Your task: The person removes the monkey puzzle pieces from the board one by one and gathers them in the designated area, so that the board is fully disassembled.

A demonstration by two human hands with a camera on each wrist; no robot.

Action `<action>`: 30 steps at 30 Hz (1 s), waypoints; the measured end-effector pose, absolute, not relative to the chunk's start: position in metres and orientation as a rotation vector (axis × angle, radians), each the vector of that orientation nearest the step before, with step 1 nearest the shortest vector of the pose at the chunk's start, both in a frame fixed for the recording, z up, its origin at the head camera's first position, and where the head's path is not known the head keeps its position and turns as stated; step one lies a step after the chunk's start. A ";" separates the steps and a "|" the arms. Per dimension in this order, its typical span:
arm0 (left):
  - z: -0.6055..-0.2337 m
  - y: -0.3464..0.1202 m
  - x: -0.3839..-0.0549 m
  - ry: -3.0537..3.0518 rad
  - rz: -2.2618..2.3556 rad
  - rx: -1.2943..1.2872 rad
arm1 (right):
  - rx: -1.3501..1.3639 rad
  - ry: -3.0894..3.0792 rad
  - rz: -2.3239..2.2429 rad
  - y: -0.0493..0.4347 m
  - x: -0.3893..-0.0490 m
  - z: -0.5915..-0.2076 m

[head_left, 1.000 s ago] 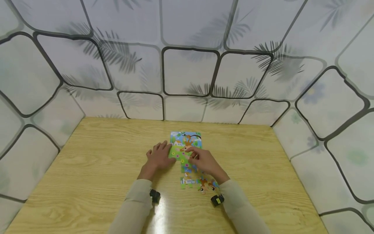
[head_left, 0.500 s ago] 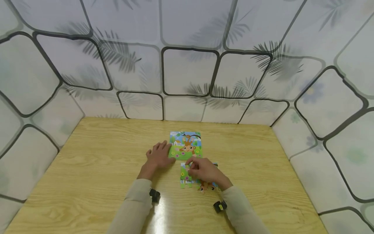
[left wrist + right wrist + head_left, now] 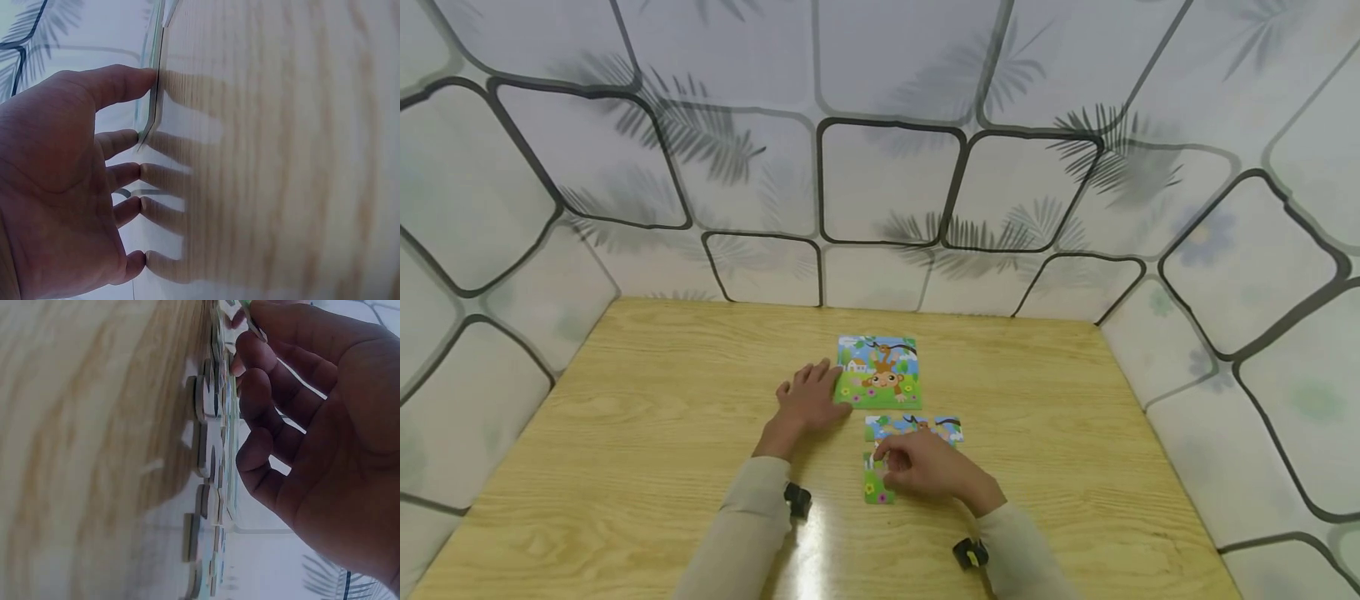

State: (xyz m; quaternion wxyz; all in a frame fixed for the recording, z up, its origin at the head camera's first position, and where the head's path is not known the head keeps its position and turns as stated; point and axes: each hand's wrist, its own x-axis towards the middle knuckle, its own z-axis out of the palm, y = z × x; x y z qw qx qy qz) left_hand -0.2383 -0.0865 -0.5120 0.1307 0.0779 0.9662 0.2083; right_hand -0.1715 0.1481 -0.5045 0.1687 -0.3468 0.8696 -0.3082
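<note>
My right hand (image 3: 928,462) pinches a green puzzle piece (image 3: 877,487) with flowers on it, between thumb and index finger. In the right wrist view the piece (image 3: 255,324) shows edge-on at the fingertips, the other fingers curled in. Just beyond lie joined puzzle pieces (image 3: 880,427) with blue sky and a branch; the hand covers much of them. My left hand (image 3: 808,406) lies with fingers spread, fingertips on the table and the thumb and index at the left edge of a monkey picture card (image 3: 857,392). The left wrist view shows those fingertips (image 3: 147,75) at the card's edge.
The light wooden table (image 3: 662,400) carries all of this. Patterned panels (image 3: 887,183) stand around its back and sides. Dark wrist cameras (image 3: 797,502) sit at both cuffs.
My right hand has moved toward the near edge with the puzzle piece, from over the card's lower edge to the near left of the joined pieces. The left hand has stayed put.
</note>
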 end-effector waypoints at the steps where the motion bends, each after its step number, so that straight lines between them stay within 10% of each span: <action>1: -0.512 -0.086 -0.238 2.804 0.607 0.225 | -0.987 2.476 -0.869 0.148 -0.170 -0.503; 30: -0.511 -0.086 -0.236 2.801 0.623 0.227 | -0.815 2.616 -0.837 0.154 -0.188 -0.491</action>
